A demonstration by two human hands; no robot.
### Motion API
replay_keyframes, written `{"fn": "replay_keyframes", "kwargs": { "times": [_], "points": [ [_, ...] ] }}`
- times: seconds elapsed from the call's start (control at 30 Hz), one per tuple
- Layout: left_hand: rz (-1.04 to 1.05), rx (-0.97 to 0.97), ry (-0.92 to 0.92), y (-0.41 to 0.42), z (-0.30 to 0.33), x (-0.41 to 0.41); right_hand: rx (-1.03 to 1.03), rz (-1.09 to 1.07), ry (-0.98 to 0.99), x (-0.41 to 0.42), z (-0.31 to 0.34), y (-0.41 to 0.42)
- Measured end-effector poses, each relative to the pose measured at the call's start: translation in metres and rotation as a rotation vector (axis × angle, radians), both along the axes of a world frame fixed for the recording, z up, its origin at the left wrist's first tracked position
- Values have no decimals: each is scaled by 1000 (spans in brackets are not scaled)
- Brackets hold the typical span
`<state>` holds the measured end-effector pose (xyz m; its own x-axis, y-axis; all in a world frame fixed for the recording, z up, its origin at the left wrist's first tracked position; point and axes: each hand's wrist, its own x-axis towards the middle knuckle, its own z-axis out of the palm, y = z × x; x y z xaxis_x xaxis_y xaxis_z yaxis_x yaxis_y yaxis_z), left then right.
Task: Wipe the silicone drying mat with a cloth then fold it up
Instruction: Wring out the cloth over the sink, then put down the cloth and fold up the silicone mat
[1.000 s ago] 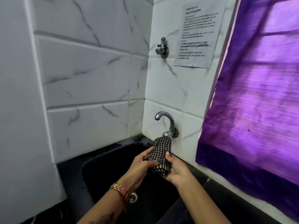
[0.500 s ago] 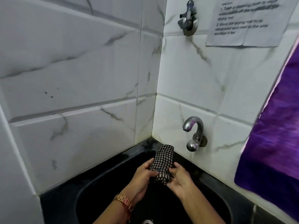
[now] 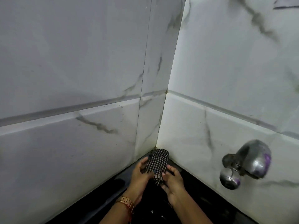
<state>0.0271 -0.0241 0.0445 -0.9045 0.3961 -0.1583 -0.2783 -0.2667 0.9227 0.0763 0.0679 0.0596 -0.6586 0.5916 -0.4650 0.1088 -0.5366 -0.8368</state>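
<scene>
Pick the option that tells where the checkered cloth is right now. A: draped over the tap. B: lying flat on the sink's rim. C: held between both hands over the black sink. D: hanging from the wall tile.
C: the left hand and the right hand both grip the bunched checkered cloth above the black sink, well clear of the tap.

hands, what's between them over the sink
In the head view, the bunched checked cloth sits between the left hand and right hand, gripped from both sides.
</scene>
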Motion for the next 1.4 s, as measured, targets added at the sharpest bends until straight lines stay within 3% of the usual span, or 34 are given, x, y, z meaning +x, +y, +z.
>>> {"fn": "replay_keyframes", "kwargs": {
  "times": [0.13, 0.3, 0.43, 0.5, 0.8, 1.4],
  "points": [
    [8, -37, 41, 18, -7, -40, 31, -27, 39, -39, -12, 11],
    [39, -242, 82, 27, -27, -61, 41, 68, -16, -51, -25, 14],
    [178, -528, 258, 31, -29, -56, 92, 173, -6, -48, -27, 12],
    [229, -572, 353, 27, -24, -45, 100, 156, 21, -40, -20, 6],
    [160, -468, 390, -5, 27, 51, 142, 36, 178, 63, 39, -25],
    [-82, -244, 348, -32, 78, 375, 159, -167, 240, 429, 53, -50]
  ]
}}
